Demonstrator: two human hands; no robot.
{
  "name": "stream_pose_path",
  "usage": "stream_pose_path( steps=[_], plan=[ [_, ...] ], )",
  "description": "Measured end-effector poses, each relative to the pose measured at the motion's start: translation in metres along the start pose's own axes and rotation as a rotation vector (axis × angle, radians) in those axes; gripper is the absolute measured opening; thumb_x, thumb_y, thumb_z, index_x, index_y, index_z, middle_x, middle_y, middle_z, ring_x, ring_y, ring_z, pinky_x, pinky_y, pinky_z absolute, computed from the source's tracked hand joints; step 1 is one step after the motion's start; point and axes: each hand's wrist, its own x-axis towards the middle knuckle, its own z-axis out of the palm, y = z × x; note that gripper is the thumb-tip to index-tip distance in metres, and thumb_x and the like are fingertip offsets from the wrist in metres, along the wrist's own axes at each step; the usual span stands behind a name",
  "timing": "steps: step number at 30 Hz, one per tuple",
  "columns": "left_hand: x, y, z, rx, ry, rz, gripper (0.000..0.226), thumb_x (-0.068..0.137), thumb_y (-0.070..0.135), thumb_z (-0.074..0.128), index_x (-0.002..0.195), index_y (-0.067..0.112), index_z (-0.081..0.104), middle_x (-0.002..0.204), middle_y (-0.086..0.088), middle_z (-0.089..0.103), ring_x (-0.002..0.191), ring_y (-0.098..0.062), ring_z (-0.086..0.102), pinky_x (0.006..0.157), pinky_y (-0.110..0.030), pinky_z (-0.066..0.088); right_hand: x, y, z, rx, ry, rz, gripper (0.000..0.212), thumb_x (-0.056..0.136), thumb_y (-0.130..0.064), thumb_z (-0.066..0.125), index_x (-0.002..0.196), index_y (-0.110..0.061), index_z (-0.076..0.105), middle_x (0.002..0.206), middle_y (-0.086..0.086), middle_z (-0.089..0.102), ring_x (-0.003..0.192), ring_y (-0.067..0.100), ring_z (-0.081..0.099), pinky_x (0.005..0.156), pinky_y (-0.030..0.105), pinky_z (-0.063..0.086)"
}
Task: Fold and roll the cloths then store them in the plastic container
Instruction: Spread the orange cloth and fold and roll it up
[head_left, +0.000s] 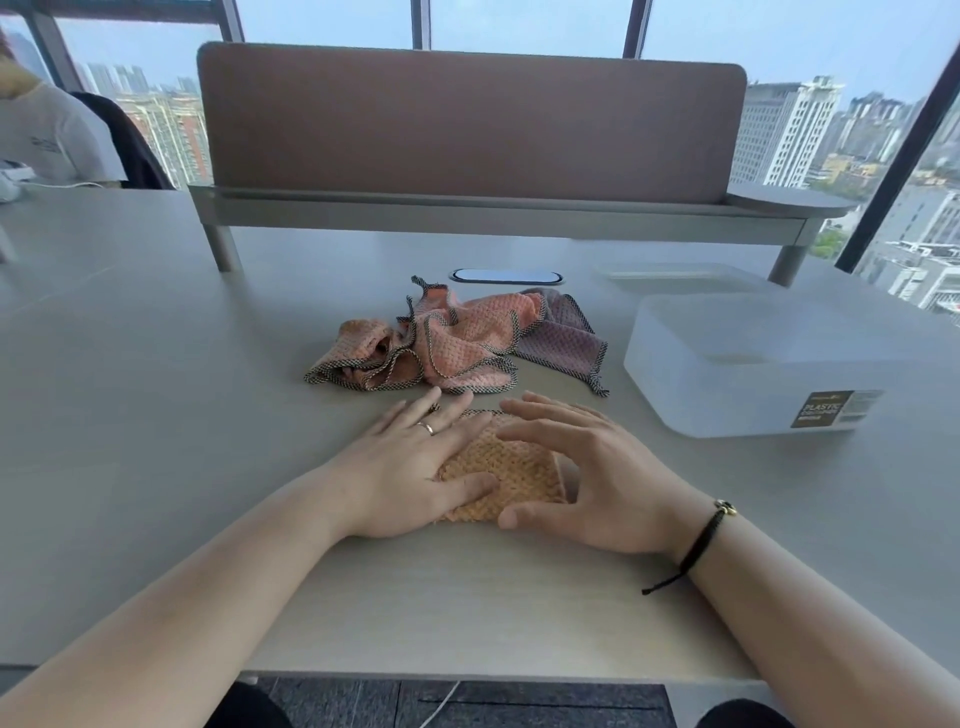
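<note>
A folded orange cloth (511, 470) lies flat on the table in front of me. My left hand (415, 467) presses on its left part with straight fingers. My right hand (587, 478) covers its right side, fingers spread and slightly arched, thumb at the near edge. Behind the folded cloth sits a crumpled heap of cloths (447, 343), orange and pink with a purple one (566, 332) at its right. The translucent plastic container (737, 364) stands open at the right, with a label on its near corner.
The container's clear lid (680, 278) lies behind it. A desk divider on legs (467, 130) spans the back of the table, with a cable port (506, 276) below it. Another person (47, 135) sits at the far left. The table's front edge is close to me.
</note>
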Motion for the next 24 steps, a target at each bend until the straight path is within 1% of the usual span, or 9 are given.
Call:
stream_pose_path(
  steps=[2,3,5,8,11,14,19,21,24],
  plan=[
    [0.000,-0.001,-0.001,-0.097,0.042,0.015,0.080,0.084,0.079,0.031,0.154,0.046,0.010,0.163,0.020,-0.009,0.148,-0.002,-0.018,0.124,-0.040,-0.002,-0.001,-0.002,0.000,0.020,0.071,-0.018,0.054,0.065,-0.077,0.067,0.103,-0.038,0.071,0.129,-0.020,0.062,0.123,0.001,0.053,0.107,0.037,0.041],
    [0.000,-0.003,-0.002,-0.184,0.078,0.034,0.080,0.083,0.078,0.040,0.152,0.045,0.019,0.164,0.021,-0.003,0.148,0.001,-0.015,0.124,-0.041,0.002,0.000,-0.002,0.001,0.027,0.107,-0.030,0.046,0.065,-0.074,0.070,0.089,-0.035,0.072,0.114,-0.019,0.066,0.110,0.004,0.060,0.098,0.036,0.045],
    [-0.002,-0.006,-0.004,-0.381,0.168,0.096,0.075,0.075,0.075,0.057,0.143,0.047,0.040,0.162,0.025,0.009,0.147,0.007,-0.008,0.124,-0.038,0.008,0.001,-0.001,0.002,0.029,0.149,-0.046,0.041,0.065,-0.070,0.072,0.077,-0.031,0.069,0.093,-0.015,0.065,0.091,0.008,0.061,0.086,0.035,0.049],
    [-0.007,-0.009,-0.007,-0.472,0.294,0.231,0.048,0.067,0.061,0.076,0.110,0.041,0.067,0.151,0.026,0.035,0.147,0.002,0.015,0.119,-0.031,0.018,0.002,0.001,0.004,0.034,0.154,-0.028,0.038,0.068,-0.065,0.070,0.075,-0.028,0.068,0.085,-0.011,0.062,0.083,0.011,0.059,0.080,0.034,0.050],
    [-0.009,-0.004,-0.006,-0.410,0.322,0.295,0.036,0.062,0.059,0.082,0.086,0.036,0.072,0.125,0.023,0.053,0.130,-0.005,0.038,0.108,-0.028,0.032,0.002,0.003,0.004,0.038,0.147,0.005,0.037,0.069,-0.064,0.069,0.076,-0.028,0.066,0.084,-0.010,0.060,0.082,0.010,0.057,0.078,0.035,0.050],
    [-0.008,0.000,-0.005,-0.355,0.319,0.323,0.035,0.061,0.058,0.084,0.084,0.034,0.072,0.105,0.019,0.059,0.110,-0.005,0.053,0.095,-0.024,0.041,0.002,0.005,0.002,0.040,0.110,0.033,0.047,0.062,-0.071,0.070,0.082,-0.029,0.066,0.089,-0.009,0.059,0.086,0.010,0.057,0.080,0.035,0.049],
    [-0.009,0.003,-0.008,-0.314,0.427,0.378,0.013,0.074,0.031,0.077,0.083,0.023,0.074,0.085,0.017,0.066,0.084,0.000,0.063,0.078,-0.021,0.050,0.001,0.004,-0.001,0.014,0.066,0.045,0.059,0.054,-0.076,0.073,0.092,-0.032,0.063,0.094,-0.012,0.056,0.091,0.008,0.054,0.084,0.029,0.047],
    [-0.009,0.005,-0.008,-0.327,0.474,0.374,0.005,0.078,0.025,0.070,0.078,0.020,0.071,0.075,0.015,0.066,0.072,0.001,0.061,0.068,-0.020,0.048,0.001,0.003,0.000,0.017,0.071,0.042,0.057,0.056,-0.071,0.075,0.095,-0.032,0.063,0.096,-0.013,0.057,0.094,0.008,0.055,0.085,0.028,0.046],
    [-0.006,0.004,-0.006,-0.413,0.495,0.280,0.007,0.084,0.027,0.065,0.080,0.023,0.069,0.069,0.008,0.067,0.060,-0.007,0.058,0.055,-0.020,0.044,0.001,0.006,0.002,0.024,0.112,0.013,0.036,0.065,-0.045,0.075,0.096,-0.031,0.064,0.095,-0.015,0.059,0.092,0.007,0.057,0.086,0.030,0.048]
  ],
)
